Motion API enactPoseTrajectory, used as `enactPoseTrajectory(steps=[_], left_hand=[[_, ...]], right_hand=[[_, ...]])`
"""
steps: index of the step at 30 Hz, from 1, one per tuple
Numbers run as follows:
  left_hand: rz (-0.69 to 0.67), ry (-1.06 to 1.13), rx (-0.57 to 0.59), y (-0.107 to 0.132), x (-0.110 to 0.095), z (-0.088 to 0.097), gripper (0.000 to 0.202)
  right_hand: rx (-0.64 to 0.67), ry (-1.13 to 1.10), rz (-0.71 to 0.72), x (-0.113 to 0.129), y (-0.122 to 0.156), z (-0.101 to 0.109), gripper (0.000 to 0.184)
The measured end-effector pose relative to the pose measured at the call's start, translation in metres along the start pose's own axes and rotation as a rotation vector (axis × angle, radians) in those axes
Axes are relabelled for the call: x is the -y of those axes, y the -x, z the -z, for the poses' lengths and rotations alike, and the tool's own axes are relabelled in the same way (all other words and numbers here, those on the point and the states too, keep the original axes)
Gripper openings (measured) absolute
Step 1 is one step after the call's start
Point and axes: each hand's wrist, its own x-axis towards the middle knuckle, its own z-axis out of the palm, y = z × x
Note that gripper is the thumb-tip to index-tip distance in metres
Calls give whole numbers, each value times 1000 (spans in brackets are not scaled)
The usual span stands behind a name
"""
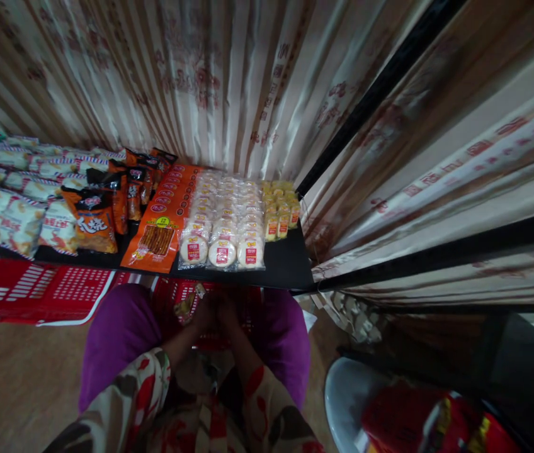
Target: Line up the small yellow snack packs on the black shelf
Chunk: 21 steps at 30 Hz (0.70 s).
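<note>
Hands: in the head view, the left hand (pixel 205 311) and right hand (pixel 226 310) are close together between the knees, over a red perforated basket (pixel 172 290); shadow hides the fingers, so I cannot tell whether they grip anything.
Gold-toned packet: (pixel 184 307) just beside the left hand, below the tabletop edge; held or lying loose, unclear.
Tabletop rows: on the black tabletop (pixel 286 261), from left, white snack bags (pixel 9 220), orange-and-black bags (pixel 93 223), a flat orange stick-snack bag (pixel 156 245), round white crackers (pixel 222 245) and small yellow packets (pixel 281 220).
Progress: these rows look set out; the gold-toned packet is not among them. What else the basket holds is hidden.
Bag lettering: large white characters, the last apparently 烧.
Cracker labels: red, too small to read.
Curtain print: reddish characters on the pleated curtain (pixel 229 82), illegible.
</note>
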Motion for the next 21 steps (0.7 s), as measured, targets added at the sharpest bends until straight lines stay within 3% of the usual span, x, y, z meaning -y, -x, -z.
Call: enactPoseTrajectory(steps=[3, 10, 17, 21], left_hand=[[42, -28, -65, 1, 4, 1, 16], [65, 24, -136, 7, 1, 0, 21], [88, 78, -144, 23, -12, 5, 11], [109, 205, -79, 30, -16, 8, 12]], right_hand=[[-12, -21, -41, 1, 3, 3, 20], [-44, 5, -79, 3, 14, 13, 38], [-44, 85, -17, 18, 28, 31, 32], [-54, 138, 37, 26, 36, 39, 31]])
